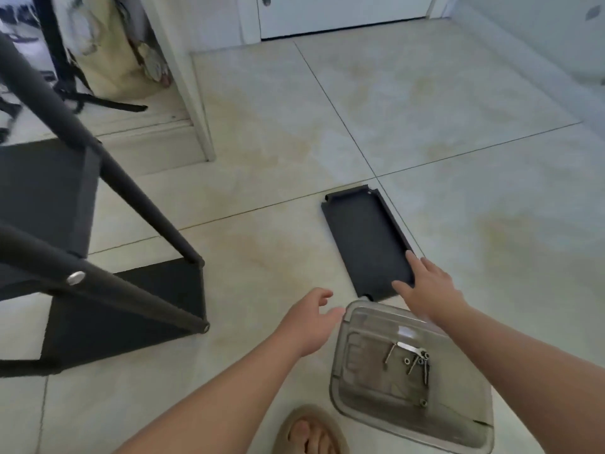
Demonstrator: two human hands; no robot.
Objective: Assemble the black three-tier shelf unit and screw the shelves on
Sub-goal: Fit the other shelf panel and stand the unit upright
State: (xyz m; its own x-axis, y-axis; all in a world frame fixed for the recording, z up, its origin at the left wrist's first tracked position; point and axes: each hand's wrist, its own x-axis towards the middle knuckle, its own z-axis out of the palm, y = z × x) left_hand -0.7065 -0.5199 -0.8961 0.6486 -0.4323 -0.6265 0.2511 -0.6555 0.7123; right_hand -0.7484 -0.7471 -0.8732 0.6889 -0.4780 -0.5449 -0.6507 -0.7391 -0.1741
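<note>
1. My foot [309,430], in a tan sandal, rests on the pale tiled floor [268,152] at the bottom edge.
2. Just right of it stands a clear plastic container [337,371] with loose silver screws [417,360] inside.
3. My left hand [307,319] hovers beside the container's far left corner, fingers relaxed, holding nothing.
4. My right hand [425,290] reaches past the container, fingers straight and spread over the near right corner of the black shelf panel [366,240]. I cannot tell whether they touch it. My hands are apart.
5. The panel lies flat on the floor, rim upward.
6. Left of it, the partly built black shelf unit [131,290] lies tipped on its side, poles joined to two shelves.
7. Farthest away is a white door [343,14].
</note>
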